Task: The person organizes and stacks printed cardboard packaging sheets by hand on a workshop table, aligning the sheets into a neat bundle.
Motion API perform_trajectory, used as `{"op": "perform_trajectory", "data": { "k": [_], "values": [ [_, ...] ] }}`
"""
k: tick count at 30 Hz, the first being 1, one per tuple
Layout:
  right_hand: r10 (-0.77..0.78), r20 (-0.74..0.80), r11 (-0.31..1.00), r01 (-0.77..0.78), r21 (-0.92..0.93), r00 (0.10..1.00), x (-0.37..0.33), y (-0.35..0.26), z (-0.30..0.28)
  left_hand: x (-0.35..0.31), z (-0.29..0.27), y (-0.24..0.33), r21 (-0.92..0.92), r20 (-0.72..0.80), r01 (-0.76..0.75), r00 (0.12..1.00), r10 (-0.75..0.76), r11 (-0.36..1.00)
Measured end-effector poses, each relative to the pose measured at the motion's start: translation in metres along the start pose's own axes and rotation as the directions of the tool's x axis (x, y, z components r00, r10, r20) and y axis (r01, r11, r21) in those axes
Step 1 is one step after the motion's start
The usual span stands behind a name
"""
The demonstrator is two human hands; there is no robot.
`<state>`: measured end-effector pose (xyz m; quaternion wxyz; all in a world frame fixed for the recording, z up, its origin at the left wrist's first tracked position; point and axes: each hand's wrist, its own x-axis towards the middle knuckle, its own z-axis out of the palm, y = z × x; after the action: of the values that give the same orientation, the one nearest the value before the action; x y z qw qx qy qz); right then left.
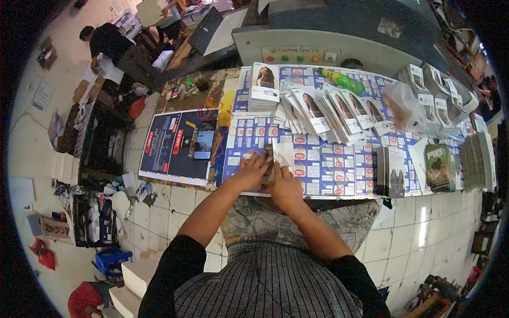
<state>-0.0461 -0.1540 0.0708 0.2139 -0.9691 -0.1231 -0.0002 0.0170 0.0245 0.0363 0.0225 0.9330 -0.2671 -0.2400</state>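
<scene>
The card [284, 152] lies near the middle of the frame, on the blue sheet [313, 172], close to its lower edge. The left hand [252, 172] has its fingers slightly spread at the card's left side; the right hand [286, 185] has its fingers nearly together, tips on its lower part. Whether either pinches the card or only presses it, I cannot tell.

To work it cleanly, the left fingers would best act as a steady stop while the right ones press evenly, edges lined up; uneven pressure could skew or crease it. Working flat on the sheet should help. Elbows are best kept clear of the fanned cards [342, 114], upper right of centre, and the pile [264, 106] above, which could slide.
</scene>
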Motion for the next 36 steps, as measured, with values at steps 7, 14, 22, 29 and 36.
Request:
{"op": "perform_trajectory", "data": {
  "k": [7, 14, 22, 29, 36],
  "values": [
    [0.065, -0.034, 0.994, -0.068, -0.085, 0.997, -0.005, 0.071, 0.009, 0.011, -0.04, 0.035, 0.043, 0.107, 0.054, 0.993, -0.059, 0.998],
    [-0.118, -0.196, 0.969, 0.07, -0.237, 0.974, 0.019, 0.087, 0.011, 0.017, -0.019, 0.02, -0.026, 0.077, 0.035, 0.996, -0.033, 0.999],
    [-0.185, -0.259, 0.942, 0.096, -0.323, 0.948, 0.067, 0.095, 0.003, 0.014, -0.027, 0.025, 0.003, 0.117, 0.065, 0.991, -0.065, 0.998],
    [-0.019, -0.204, 0.999, 0.013, -0.032, 0.979, 0.095, 0.116, 0.017, 0.017, -0.029, 0.029, 0.036, 0.103, 0.045, 0.993, -0.048, 0.998],
    [0.069, -0.061, 0.989, -0.06, 0.134, 0.996, 0.081, 0.12, 0.002, 0.02, -0.029, 0.033, 0.06, 0.079, 0.039, 0.996, -0.043, 0.997]
  ]
}}
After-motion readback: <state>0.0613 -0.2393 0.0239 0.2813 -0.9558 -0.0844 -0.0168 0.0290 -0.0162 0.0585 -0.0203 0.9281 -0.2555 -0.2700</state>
